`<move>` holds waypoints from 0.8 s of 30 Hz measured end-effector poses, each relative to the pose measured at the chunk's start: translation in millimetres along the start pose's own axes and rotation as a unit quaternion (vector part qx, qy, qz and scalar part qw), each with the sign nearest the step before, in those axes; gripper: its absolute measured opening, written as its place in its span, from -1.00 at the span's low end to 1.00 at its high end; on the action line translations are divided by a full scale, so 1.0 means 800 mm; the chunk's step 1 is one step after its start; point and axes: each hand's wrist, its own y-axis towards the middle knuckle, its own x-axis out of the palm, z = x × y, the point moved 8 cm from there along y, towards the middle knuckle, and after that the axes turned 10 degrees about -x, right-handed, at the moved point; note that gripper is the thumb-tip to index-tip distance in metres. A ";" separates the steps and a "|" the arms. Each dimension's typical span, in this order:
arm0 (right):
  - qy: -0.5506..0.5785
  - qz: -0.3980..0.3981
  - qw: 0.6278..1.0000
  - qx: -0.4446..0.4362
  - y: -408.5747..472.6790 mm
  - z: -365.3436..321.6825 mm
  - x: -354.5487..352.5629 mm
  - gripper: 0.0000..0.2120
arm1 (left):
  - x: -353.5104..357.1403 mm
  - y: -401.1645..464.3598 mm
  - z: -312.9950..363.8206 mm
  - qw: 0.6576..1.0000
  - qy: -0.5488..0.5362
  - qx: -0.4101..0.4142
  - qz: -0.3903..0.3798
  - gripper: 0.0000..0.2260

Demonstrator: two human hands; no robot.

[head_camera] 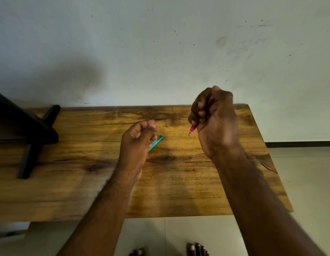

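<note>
My right hand is curled in a fist round a pink pen, whose tip points down and left above the wooden table. Only the pen's lower end shows below the fist. My left hand hovers over the middle of the table with its fingers curled. A teal pen-like stick juts out to the right from under that hand; whether the hand grips it or it lies on the table beneath, I cannot tell.
A black stand with slanted legs sits on the table's left part. A pale marked wall rises right behind the table. Tiled floor lies to the right and in front, where bare toes show.
</note>
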 end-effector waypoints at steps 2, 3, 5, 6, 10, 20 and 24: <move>-0.033 -0.015 0.999 0.004 -0.003 0.003 0.004 -0.63 | -0.001 0.000 0.000 1.000 0.002 0.001 0.003 -0.83; -0.043 -0.019 0.999 0.008 -0.004 0.004 0.004 -0.61 | -0.001 0.001 0.000 1.000 0.003 0.001 0.004 -0.83; -0.055 -0.025 0.998 0.010 -0.004 0.005 0.004 -0.61 | -0.002 0.001 0.000 1.000 0.004 0.000 0.004 -0.83; -0.059 -0.026 0.998 0.009 -0.004 0.005 0.004 -0.63 | -0.001 0.001 0.000 1.000 0.005 0.000 0.004 -0.83; -0.042 -0.021 0.999 0.011 -0.004 0.006 0.001 -0.62 | -0.001 0.000 0.000 1.000 0.006 0.002 0.002 -0.83; 0.004 -0.006 1.000 0.014 -0.002 0.006 -0.002 -0.61 | -0.001 0.001 -0.001 1.000 0.008 -0.001 0.004 -0.84; 0.022 0.000 0.999 0.022 -0.001 0.008 -0.002 -0.65 | -0.001 0.000 0.000 1.000 0.010 0.000 0.004 -0.86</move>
